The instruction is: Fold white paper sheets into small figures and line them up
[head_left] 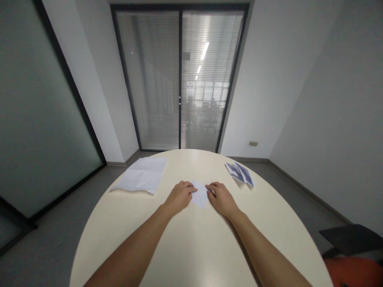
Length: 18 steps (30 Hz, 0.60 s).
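Note:
A small folded piece of white paper (199,194) lies on the round table between my two hands, with crease lines across its face. My left hand (180,196) grips its left edge, thumb on top and fingers curled. At the opposite edge my right hand (220,197) pinches the paper between thumb and forefinger. The undersides of the fingers are hidden.
The cream round table (191,247) fills the foreground. A large creased white sheet (143,175) lies at its left, a folded printed leaflet (240,173) at its right. A chair with a red seat (354,271) stands at lower right. Glass doors (179,79) are beyond.

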### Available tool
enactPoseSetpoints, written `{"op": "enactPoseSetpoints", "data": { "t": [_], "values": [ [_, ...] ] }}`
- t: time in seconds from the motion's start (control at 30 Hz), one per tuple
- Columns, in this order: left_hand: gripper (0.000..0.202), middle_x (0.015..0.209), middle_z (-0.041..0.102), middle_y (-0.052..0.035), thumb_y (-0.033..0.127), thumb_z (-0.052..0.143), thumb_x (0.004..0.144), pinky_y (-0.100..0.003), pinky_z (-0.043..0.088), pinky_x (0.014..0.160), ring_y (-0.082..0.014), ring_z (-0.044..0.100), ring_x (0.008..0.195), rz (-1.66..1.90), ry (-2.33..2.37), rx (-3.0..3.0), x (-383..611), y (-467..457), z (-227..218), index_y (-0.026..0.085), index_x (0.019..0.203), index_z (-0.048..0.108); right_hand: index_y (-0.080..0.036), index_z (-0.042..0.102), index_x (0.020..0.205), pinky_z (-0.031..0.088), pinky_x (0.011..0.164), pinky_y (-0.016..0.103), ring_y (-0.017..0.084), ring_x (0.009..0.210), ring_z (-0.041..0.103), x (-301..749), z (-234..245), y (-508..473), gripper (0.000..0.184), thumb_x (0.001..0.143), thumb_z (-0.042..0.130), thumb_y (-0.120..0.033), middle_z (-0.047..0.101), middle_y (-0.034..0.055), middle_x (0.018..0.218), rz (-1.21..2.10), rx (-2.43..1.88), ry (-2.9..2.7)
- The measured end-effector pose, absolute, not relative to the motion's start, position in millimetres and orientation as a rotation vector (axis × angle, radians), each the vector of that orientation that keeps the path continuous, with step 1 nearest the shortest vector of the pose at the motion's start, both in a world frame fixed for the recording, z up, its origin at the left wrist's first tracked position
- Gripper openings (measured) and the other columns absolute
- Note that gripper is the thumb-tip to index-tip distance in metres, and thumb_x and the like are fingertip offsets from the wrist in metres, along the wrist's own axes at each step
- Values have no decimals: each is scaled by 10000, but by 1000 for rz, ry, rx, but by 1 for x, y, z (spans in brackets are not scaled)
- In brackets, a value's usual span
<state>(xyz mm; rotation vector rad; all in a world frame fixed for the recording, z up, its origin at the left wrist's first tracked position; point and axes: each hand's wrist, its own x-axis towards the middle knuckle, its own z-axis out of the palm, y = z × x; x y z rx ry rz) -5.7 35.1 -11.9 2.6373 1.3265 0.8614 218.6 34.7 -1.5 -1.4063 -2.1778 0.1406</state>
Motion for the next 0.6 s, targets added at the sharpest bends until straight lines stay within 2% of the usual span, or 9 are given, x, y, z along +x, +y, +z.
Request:
{"op": "enactPoseSetpoints", "data": {
  "t": [0.23,0.4,0.5,0.6],
  "values": [
    [293,1006,685,-46,96,543,886,-347,472,893,-210,572,956,896,1318,2598,-4,31,-6,231,1043,750,-160,732,985,414,938,345,254,1019,579,217,-2,36,229,902,534,-241,696,118,1041,117,-1522,-2049],
    [257,967,691,-42,132,550,896,-346,461,868,-208,588,934,884,1321,2592,-4,27,-3,237,1013,754,-183,706,852,427,767,301,216,840,621,216,3,38,198,886,537,-278,709,87,866,199,-1561,-1990],
    [235,951,702,-34,138,572,880,-341,453,858,-204,607,912,885,1333,2588,-3,25,0,242,981,757,-191,683,858,418,675,286,196,722,620,215,4,37,196,877,534,-317,686,52,760,301,-1554,-1922],
    [191,925,722,-28,182,586,889,-332,449,849,-198,632,877,882,1345,2575,-1,24,1,241,934,762,-199,654,941,431,681,289,193,706,620,213,4,37,209,861,543,-357,671,29,757,407,-1494,-1847]
  ]
}}
